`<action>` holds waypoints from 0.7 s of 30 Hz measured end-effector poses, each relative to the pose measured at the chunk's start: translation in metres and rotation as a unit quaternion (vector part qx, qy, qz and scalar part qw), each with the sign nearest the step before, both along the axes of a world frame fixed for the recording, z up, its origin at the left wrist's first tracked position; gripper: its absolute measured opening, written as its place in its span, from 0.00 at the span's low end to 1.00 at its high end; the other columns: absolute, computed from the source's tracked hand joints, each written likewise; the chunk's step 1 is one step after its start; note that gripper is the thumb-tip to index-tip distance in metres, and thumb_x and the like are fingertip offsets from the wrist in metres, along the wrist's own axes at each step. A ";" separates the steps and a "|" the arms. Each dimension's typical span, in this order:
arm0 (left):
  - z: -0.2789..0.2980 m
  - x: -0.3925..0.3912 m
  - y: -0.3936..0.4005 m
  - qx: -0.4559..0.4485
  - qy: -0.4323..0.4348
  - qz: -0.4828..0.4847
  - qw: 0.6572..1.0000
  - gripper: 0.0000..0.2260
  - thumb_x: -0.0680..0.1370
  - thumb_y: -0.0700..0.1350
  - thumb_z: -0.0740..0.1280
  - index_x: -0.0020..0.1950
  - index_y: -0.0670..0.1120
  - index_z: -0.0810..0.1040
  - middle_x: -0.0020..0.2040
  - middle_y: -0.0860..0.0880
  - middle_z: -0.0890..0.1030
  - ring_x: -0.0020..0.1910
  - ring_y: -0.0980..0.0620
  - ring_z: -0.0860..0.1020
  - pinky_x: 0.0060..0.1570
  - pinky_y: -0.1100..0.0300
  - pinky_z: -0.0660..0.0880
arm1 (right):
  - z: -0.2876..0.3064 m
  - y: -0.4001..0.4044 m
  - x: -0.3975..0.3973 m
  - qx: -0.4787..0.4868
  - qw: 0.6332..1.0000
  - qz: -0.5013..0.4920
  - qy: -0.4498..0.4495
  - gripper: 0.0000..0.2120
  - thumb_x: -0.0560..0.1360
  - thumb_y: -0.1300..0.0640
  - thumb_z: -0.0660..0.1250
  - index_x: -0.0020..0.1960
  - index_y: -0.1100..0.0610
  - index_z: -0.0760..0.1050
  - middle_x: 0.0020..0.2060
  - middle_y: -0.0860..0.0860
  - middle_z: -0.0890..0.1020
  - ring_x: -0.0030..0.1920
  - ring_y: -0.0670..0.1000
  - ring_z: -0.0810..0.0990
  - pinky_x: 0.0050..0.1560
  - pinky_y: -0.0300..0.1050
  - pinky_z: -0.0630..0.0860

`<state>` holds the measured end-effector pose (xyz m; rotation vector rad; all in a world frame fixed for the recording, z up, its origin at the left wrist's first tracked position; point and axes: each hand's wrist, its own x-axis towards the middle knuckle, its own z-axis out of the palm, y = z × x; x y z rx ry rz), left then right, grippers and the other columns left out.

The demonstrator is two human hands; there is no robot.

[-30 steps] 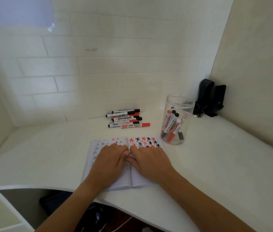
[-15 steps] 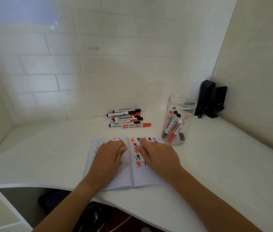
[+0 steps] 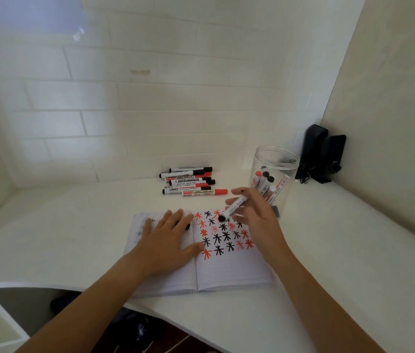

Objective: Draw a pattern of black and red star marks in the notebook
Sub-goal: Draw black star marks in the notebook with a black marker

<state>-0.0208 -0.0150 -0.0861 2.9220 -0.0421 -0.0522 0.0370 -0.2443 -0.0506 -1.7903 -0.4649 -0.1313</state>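
Two hands work over an open notebook (image 3: 226, 273) lying flat near the front edge of a white desk (image 3: 341, 250); its right page carries rows of black and red star marks (image 3: 223, 234), while the left page shows only faint smudges. The left hand (image 3: 165, 240) lies palm down on the left page, fingers straight and slightly spread, thumb reaching toward the centre fold; something small and black (image 3: 188, 226) shows beside its fingertips, too hidden to identify. The right hand (image 3: 257, 215) hovers above the upper right corner of the notebook and pinches a black marker (image 3: 234, 206) between thumb and curled fingers; the marker slants down to the left, its dark end (image 3: 221, 218) just over the top rows of stars, and whether it touches the paper cannot be told. Behind the notebook, close to the tiled wall (image 3: 150, 110), a small pile of black and red markers (image 3: 191, 182) lies side by side. To the right stands a clear plastic jar (image 3: 277, 159) holding several more markers, partly behind the right hand. In the far right corner a black device (image 3: 321, 154) stands against the wall.
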 end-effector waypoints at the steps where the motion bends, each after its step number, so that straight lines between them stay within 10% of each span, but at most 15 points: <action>1: -0.002 0.000 -0.001 -0.004 -0.013 0.002 1.000 0.45 0.68 0.79 0.38 0.81 0.60 0.44 0.83 0.56 0.44 0.81 0.52 0.41 0.77 0.39 0.40 | -0.003 -0.002 0.000 -0.082 0.996 0.006 -0.029 0.09 0.85 0.60 0.62 0.61 0.48 0.73 0.55 0.52 0.85 0.46 0.41 0.84 0.47 0.41 0.84; 5: -0.015 0.000 -0.002 -0.019 -0.073 0.014 0.997 0.51 0.62 0.82 0.29 0.80 0.62 0.50 0.82 0.57 0.48 0.81 0.54 0.43 0.78 0.39 0.42 | -0.006 0.006 -0.011 -0.299 0.943 0.142 0.013 0.28 0.71 0.37 0.76 0.61 0.39 0.62 0.68 0.47 0.75 0.64 0.48 0.77 0.65 0.57 0.78; 11: -0.013 0.003 -0.003 -0.028 -0.091 0.015 0.995 0.49 0.63 0.81 0.29 0.79 0.62 0.53 0.82 0.57 0.50 0.81 0.55 0.45 0.77 0.40 0.44 | -0.001 0.010 -0.026 -0.455 0.858 0.236 0.011 0.49 0.65 0.30 0.78 0.75 0.39 0.52 0.82 0.39 0.43 0.82 0.47 0.34 0.82 0.59 0.39; 18: -0.018 0.026 0.005 -0.031 -0.119 0.034 0.992 0.37 0.71 0.76 0.41 0.76 0.61 0.58 0.81 0.53 0.56 0.81 0.53 0.49 0.76 0.39 0.47 | -0.011 0.012 -0.016 -0.427 0.867 0.239 -0.091 0.54 0.71 0.31 0.72 0.83 0.42 0.42 0.83 0.40 0.48 0.81 0.38 0.38 0.83 0.49 0.38; 21: -0.021 0.033 0.009 -0.030 -0.144 0.031 0.989 0.33 0.74 0.74 0.45 0.75 0.61 0.61 0.81 0.52 0.59 0.80 0.52 0.52 0.76 0.38 0.49 | -0.012 0.014 -0.013 -0.357 0.904 0.225 -0.068 0.39 0.72 0.33 0.73 0.76 0.37 0.58 0.76 0.38 0.65 0.76 0.43 0.65 0.78 0.54 0.65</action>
